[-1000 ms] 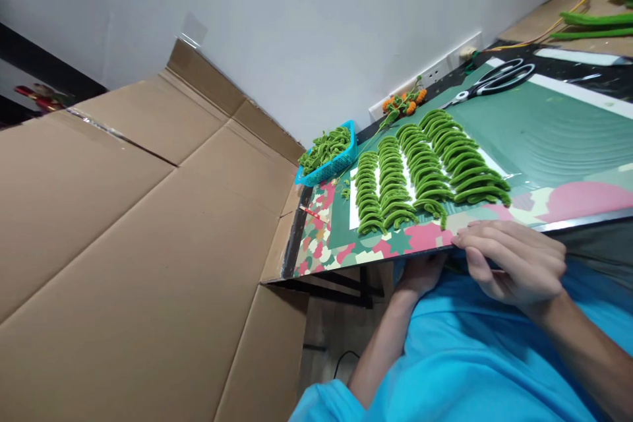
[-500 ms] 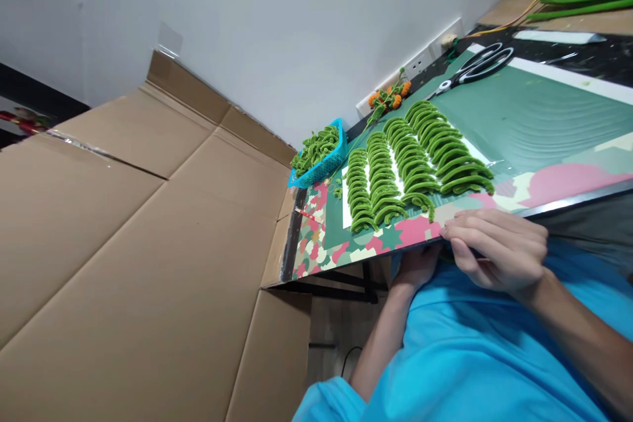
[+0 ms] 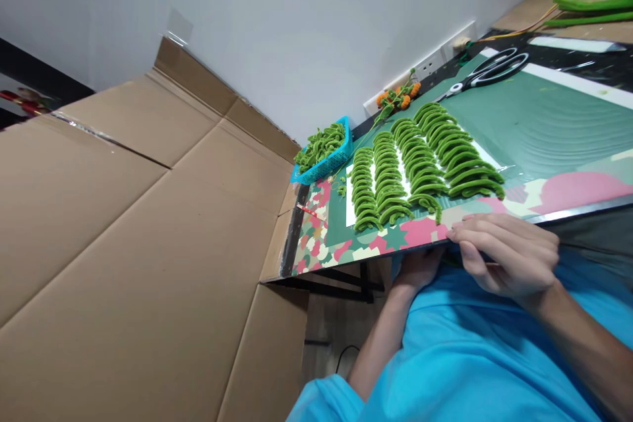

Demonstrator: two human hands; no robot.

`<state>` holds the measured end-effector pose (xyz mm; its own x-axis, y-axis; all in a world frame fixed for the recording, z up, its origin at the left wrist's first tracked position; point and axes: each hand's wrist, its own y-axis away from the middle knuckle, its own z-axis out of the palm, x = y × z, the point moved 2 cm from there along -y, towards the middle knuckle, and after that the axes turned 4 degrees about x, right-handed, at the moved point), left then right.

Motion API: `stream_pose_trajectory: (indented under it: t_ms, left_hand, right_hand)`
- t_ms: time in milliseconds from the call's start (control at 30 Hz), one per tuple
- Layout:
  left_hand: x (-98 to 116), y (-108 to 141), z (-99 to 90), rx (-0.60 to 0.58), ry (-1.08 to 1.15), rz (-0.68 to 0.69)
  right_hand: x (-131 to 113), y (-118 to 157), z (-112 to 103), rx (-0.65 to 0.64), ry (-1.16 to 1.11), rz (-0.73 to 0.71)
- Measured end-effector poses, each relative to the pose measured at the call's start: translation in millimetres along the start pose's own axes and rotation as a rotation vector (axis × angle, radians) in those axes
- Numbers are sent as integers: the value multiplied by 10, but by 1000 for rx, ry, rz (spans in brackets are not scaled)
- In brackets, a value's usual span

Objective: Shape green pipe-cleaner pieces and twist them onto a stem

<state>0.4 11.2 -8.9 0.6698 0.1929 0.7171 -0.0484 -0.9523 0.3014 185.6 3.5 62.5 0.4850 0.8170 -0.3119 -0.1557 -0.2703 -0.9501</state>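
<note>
My right hand (image 3: 509, 252) rests at the table's front edge with its fingers curled and pressed together. What they pinch, if anything, is hidden. My left hand (image 3: 419, 268) is partly beneath the same edge, so its fingers are out of sight. Just beyond the hands, bent fuzzy green chenille-stem pieces (image 3: 422, 158) lie in several neat rows on white paper (image 3: 351, 201). The paper is on a green mat (image 3: 519, 119) with a patterned pink and green border.
A blue basket (image 3: 324, 168) heaped with green chenille pieces stands at the far left corner. Black-handled scissors (image 3: 487, 76) and an orange-flowered chenille sprig (image 3: 398, 97) lie at the back. Long green stems (image 3: 591, 5) are at upper right. A large cardboard sheet (image 3: 148, 224) borders the left.
The view has shifted slightly, moving the table's contents a little rightward in the picture. Both hands keep nearly the same pose at the table edge.
</note>
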Motion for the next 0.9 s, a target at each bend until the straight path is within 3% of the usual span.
stream_pose_trajectory:
  t_ms: [467, 900]
  left_hand:
    - [-2, -18, 8, 14, -22, 51]
    - [-38, -21, 11, 4, -20, -3]
  right_hand:
    - [3, 5, 5, 8, -4, -1]
    - [3, -10, 14, 23, -41, 0]
